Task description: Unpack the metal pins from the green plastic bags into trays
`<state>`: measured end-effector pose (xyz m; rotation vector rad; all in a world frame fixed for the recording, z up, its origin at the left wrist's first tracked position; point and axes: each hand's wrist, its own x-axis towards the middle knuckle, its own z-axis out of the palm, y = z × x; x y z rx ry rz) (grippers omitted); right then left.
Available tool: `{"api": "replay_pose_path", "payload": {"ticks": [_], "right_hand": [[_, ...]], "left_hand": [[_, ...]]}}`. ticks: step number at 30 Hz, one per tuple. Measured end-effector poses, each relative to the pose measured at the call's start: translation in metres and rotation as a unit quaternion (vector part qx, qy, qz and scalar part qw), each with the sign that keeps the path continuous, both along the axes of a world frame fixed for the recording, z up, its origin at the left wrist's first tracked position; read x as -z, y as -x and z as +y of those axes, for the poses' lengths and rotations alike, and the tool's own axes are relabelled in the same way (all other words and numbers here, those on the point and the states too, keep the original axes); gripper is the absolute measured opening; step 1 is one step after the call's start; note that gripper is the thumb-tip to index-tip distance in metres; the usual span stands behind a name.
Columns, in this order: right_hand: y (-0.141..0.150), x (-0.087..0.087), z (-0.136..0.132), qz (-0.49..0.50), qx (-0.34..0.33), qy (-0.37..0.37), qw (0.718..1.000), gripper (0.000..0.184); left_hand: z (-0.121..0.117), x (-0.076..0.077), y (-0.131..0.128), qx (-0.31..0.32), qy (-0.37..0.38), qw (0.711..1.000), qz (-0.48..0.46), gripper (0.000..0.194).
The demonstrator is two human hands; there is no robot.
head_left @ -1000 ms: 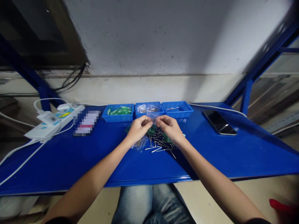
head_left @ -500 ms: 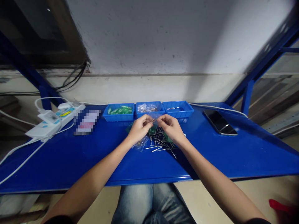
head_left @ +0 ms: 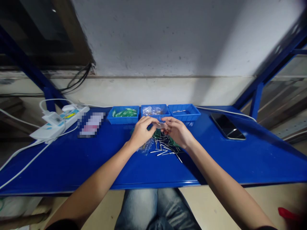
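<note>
Between my two hands a small clear plastic bag (head_left: 160,125) is held just above the table, in front of the middle bin. My left hand (head_left: 144,129) pinches its left side between thumb and fingers. On its right side my right hand (head_left: 177,130) grips it with bent fingers. What the bag contains is hard to make out. Below lies a loose pile of silvery pop rivets (head_left: 165,149), with green packets (head_left: 174,142) partly under my right hand. Another clear bag (head_left: 145,147), with brass-coloured pieces in it, rests beside my left wrist.
Three blue bins stand in a row at the back: one with green packets (head_left: 124,112), one with clear bags (head_left: 151,111), one with a few rivets (head_left: 179,111). A phone (head_left: 227,126) lies right; a blurred-out item (head_left: 92,125) and a white power strip (head_left: 54,126) with cables lie left.
The clear bag has been lowered and tilted between my hands. My right fingers have shifted from a fingertip pinch to a grip further around it. The view has shifted slightly.
</note>
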<state>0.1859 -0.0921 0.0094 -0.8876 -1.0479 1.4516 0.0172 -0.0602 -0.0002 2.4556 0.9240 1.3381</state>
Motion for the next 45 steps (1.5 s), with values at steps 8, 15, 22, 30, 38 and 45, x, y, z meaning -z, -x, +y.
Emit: {"api": "replay_pose_path", "payload": {"ticks": [8,15,22,30,38,45], "right_hand": [[0.006,0.010,0.004,-0.072,0.045,-0.039,0.996,0.035],[0.003,0.010,0.001,-0.268,0.178,-0.240,0.916,0.003],[0.008,0.011,-0.003,-0.346,0.204,-0.283,0.871,0.018],[0.008,0.013,0.004,-0.148,0.088,-0.079,0.982,0.032],[0.004,0.023,0.011,-0.145,0.150,-0.136,0.969,0.037],[0.004,0.010,0.000,-0.351,0.277,-0.303,0.841,0.014]], "left_hand": [[-0.001,0.001,-0.005,0.014,0.141,0.987,-0.071,0.030],[0.003,-0.006,-0.004,0.031,0.523,0.831,-0.187,0.045],[0.001,-0.003,-0.006,0.080,0.434,0.867,-0.233,0.014],[-0.001,0.002,-0.005,0.009,0.109,0.991,-0.082,0.011],[-0.004,0.008,-0.008,-0.005,0.094,0.995,-0.035,0.018],[-0.004,0.004,-0.005,-0.013,0.138,0.989,0.060,0.012]]}}
